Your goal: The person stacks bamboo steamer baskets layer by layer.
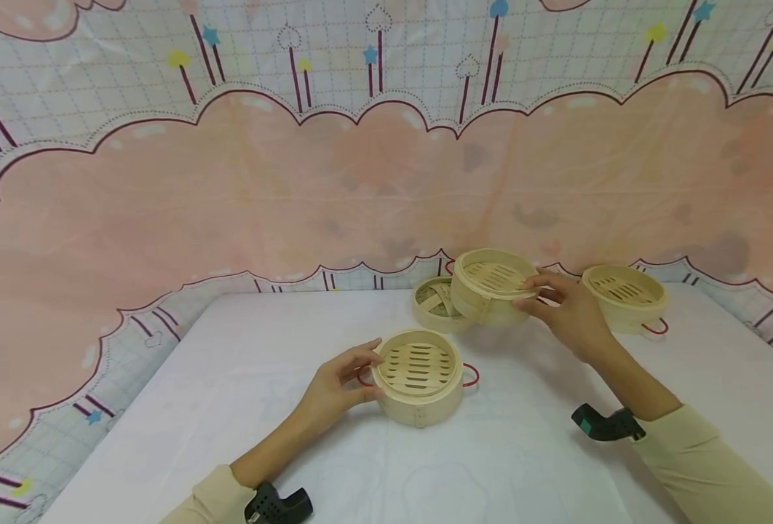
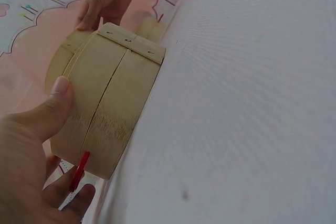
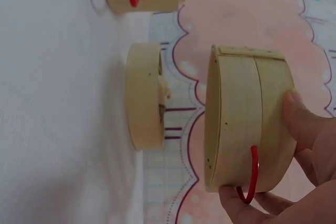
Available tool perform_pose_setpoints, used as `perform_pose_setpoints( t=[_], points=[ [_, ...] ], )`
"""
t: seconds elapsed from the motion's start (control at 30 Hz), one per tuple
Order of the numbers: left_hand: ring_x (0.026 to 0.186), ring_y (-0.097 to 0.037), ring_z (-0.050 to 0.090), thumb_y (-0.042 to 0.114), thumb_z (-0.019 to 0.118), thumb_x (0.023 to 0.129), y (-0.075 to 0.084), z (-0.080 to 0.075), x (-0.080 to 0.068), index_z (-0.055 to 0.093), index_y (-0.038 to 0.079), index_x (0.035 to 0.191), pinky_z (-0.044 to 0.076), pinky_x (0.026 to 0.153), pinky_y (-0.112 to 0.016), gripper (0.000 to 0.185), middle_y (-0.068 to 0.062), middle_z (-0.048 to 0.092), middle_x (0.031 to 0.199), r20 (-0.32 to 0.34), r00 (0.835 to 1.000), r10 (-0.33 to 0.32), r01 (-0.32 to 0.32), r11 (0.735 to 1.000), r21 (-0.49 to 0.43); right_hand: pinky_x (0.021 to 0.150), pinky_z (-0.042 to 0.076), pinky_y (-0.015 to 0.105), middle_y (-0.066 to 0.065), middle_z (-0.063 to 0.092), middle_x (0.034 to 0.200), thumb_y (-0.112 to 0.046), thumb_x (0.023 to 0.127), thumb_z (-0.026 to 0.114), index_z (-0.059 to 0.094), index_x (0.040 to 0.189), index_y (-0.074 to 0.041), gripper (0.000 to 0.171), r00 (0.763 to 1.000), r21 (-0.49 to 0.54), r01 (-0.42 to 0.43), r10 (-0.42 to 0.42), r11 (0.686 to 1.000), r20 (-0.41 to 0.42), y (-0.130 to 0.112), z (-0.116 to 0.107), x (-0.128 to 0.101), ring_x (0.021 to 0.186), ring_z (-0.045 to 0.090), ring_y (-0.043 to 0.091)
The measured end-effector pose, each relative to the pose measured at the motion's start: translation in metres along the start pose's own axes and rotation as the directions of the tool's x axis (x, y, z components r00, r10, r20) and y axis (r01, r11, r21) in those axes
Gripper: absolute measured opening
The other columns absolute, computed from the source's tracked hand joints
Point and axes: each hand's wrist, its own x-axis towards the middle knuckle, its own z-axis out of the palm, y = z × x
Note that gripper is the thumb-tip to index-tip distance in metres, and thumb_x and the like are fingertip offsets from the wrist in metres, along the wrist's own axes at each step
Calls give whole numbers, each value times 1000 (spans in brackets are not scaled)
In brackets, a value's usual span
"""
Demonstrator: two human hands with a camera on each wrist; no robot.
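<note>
So the biggest thing by far was the backdrop cloth, all peachy clouds with a pale grid and little stick-and-star doodles. In front of it sat the white table. Two cream sleeves reached in from the bottom corners, forearms showing past the cuffs.

The left hand was gripping the left side of the front steamer, thumb pressed on the bamboo wall and fingers around by the handle on that side. That one sat upright on the table, slotted floor facing up.

The right hand had the raised steamer pinched at its right edge, thumb on the near side, lifted clear of the tabletop. A third one, the far-right steamer, stood on the table behind that hand, nobody holding it.

Next size down was the woven lid, lying on the table with its crossed strips up. From the head view the raised steamer covered part of its right side, but the right wrist view showed a gap between the two.

Then a black wrist camera on each arm, and tiniest of all, the red handles looping off the steamer walls.
</note>
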Motion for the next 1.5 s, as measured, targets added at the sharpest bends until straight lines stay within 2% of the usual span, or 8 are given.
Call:
perform_pose_setpoints(
  t=[0.13, 0.2, 0.43, 0.6, 0.8, 1.0, 1.2, 1.5],
  points=[
    [125, -25, 48, 7, 80, 74, 0, 0, 0, 63, 4, 113, 45, 96, -44, 42, -11, 46, 143, -2, 1000, 4, -4, 1000, 0, 84, 52, 43, 16, 39, 146, -38, 83, 74, 62, 105, -7, 40, 1000, -35, 11, -11, 999, 17, -8, 3, -1, 117, 54, 39],
    [125, -26, 48, 7, 80, 74, 0, 0, 0, 63, 4, 113, 45, 96, -44, 42, -12, 46, 143, -2, 1000, 5, -5, 1000, -7, 85, 52, 45, 16, 41, 146, -36, 83, 74, 62, 104, -6, 39, 1000, -35, 21, -20, 999, 22, -12, 4, -1, 117, 54, 39],
    [125, -26, 48, 4, 80, 73, 2, 0, -3, 63, 2, 112, 46, 95, -40, 43, -11, 47, 142, -3, 1000, 3, -3, 1000, -18, 85, 53, 41, 13, 40, 147, -31, 84, 75, 63, 101, -8, 32, 995, -10, 48, -47, 999, 92, -25, 10, 0, 117, 55, 36],
    [125, -26, 48, 4, 79, 74, 1, 2, -3, 62, 2, 112, 46, 95, -41, 42, -11, 47, 142, 2, 1000, 9, -9, 1000, -22, 85, 53, 39, 13, 38, 148, -25, 85, 74, 63, 101, -7, 27, 984, 44, 64, -70, 997, 165, -29, 16, 4, 119, 53, 36],
    [125, -26, 49, 5, 79, 74, -1, 3, -4, 63, 4, 112, 45, 96, -42, 41, -10, 47, 142, 0, 1000, -3, 3, 1000, -27, 85, 52, 36, 14, 40, 146, -23, 84, 75, 62, 101, -6, 27, 965, 130, 36, -68, 991, 251, -28, 26, 7, 121, 51, 37],
    [123, -25, 50, 7, 80, 74, 0, 1, -4, 63, 5, 112, 46, 95, -43, 41, -9, 48, 141, -13, 1000, -3, 3, 1000, -7, 86, 52, 34, 14, 42, 145, -19, 83, 76, 60, 98, -6, 25, 952, 172, 51, -100, 984, 288, -25, 35, 9, 119, 52, 36],
    [123, -25, 50, 7, 80, 74, 1, 0, -4, 64, 7, 112, 46, 95, -42, 41, -11, 48, 141, -20, 1000, 15, -15, 1000, 5, 88, 52, 35, 13, 43, 145, -22, 83, 76, 60, 97, -7, 26, 936, 188, 72, -132, 979, 326, -20, 36, 8, 122, 50, 36],
    [122, -24, 52, 8, 82, 73, 4, 0, -4, 50, 12, 132, 44, 97, -44, 68, -4, 49, 139, -16, 1000, 22, -21, 999, 43, 85, 52, 30, 12, 44, 143, -19, 82, 77, 62, 95, -7, 24, 914, 246, 108, -194, 963, 357, -15, 38, 6, 120, 51, 34]
  ],
)
